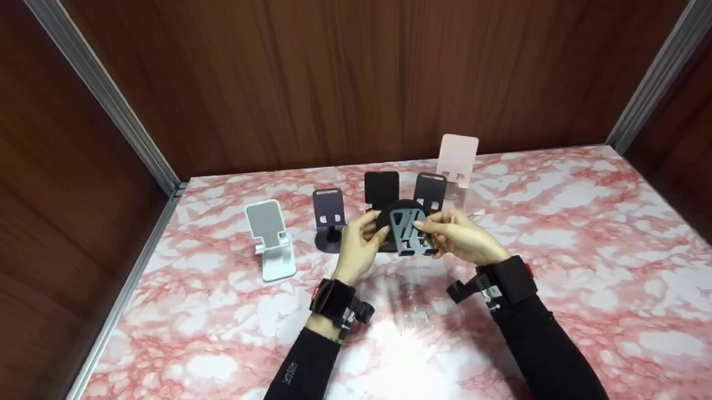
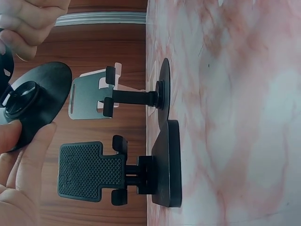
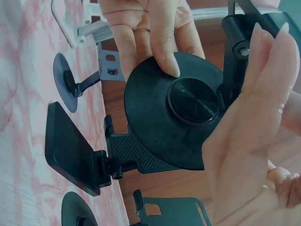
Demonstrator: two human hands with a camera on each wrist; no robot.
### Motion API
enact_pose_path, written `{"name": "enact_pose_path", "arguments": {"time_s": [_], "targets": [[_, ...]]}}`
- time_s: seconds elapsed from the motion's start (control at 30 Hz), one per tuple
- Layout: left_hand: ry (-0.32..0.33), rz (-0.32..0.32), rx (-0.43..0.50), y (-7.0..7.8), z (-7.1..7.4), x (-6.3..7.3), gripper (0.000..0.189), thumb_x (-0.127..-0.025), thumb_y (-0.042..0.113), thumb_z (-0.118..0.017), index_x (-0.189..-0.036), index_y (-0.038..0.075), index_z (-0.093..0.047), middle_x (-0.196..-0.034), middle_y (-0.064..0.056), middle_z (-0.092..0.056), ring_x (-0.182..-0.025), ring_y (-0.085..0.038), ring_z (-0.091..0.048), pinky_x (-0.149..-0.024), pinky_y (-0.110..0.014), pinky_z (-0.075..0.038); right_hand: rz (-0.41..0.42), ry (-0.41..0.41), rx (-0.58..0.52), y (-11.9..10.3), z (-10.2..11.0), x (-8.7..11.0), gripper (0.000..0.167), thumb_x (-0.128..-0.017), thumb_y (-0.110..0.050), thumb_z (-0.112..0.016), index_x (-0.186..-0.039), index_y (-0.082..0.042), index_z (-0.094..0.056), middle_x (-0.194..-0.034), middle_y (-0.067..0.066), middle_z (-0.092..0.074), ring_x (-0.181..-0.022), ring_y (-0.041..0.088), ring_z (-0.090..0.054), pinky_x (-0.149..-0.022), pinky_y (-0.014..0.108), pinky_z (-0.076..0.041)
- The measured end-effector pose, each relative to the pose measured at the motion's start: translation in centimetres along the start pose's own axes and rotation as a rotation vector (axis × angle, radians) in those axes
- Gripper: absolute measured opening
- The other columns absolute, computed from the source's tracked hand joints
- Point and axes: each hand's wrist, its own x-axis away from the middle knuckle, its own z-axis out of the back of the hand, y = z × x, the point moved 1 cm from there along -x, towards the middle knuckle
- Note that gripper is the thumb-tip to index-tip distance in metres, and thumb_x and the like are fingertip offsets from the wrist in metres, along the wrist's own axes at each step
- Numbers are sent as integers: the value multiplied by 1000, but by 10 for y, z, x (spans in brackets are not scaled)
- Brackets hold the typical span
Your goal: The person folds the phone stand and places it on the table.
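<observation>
Above the table, both hands hold a phone stand with a grey-blue cut-out plate and a round black base. My left hand pinches the rim of that base between thumb and fingers. On the other side, my right hand grips the plate, its thumb on the front face. The right wrist view shows the base's underside tilted towards the camera, with a dark disc at its centre. Just behind the held stand are a black phone stand and a dark grey phone stand, partly hidden by it in the head view.
A white phone stand and a purple phone stand stand to the left. At the back right is a pink phone stand. Brown wood-look panels wall in the pink marbled table behind and at the sides.
</observation>
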Motion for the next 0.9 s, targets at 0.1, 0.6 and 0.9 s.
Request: {"name": "enact_pose_path", "arguments": {"time_s": [0.1, 0.6, 0.9], "targets": [[1, 10, -1, 0, 0, 1, 22, -101, -18, -64, -122, -18, -69, -114, -36, -76, -103, -50, -79, -85, -47, -70, 3, 7, 0, -1, 0, -1, 41, -113, -4, -52, -77, -16, -66, -65, -10, -57, -56, 0, -50, -58, 18, -58], [38, 103, 74, -1, 2, -4, 28, -102, -18, -62, -129, -22, -64, -114, -38, -76, -93, -30, -80, -87, -50, -69, 130, 239, 249, -18, -2, 12, 19, -104, -10, -76, -110, 0, -60, -96, 7, -64, -80, 12, -68, -69, 29, -67], [43, 96, 110, 1, 3, -5, 26, -101, -20, -61, -127, -22, -65, -113, -37, -76, -91, -24, -79, -84, -42, -70, 80, 169, 191, -2, 0, 8, 60, -112, -16, -62, -162, 9, -40, -149, 24, -58, -125, 16, -62, -123, 45, -46]]}}
